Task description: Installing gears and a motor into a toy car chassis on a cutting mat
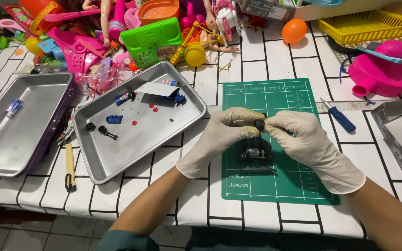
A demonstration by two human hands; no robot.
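Pinching small black wheel (259,125) (round, dark): left hand (219,139) and right hand (305,142), fingertips closed on it.

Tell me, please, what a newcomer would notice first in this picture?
First, the two gloved hands at the centre: the left hand and right hand pinch a small black wheel above a dark toy chassis on the green cutting mat. Behind lies a bright heap of plastic toys; left of the mat, a metal tray holds small parts.
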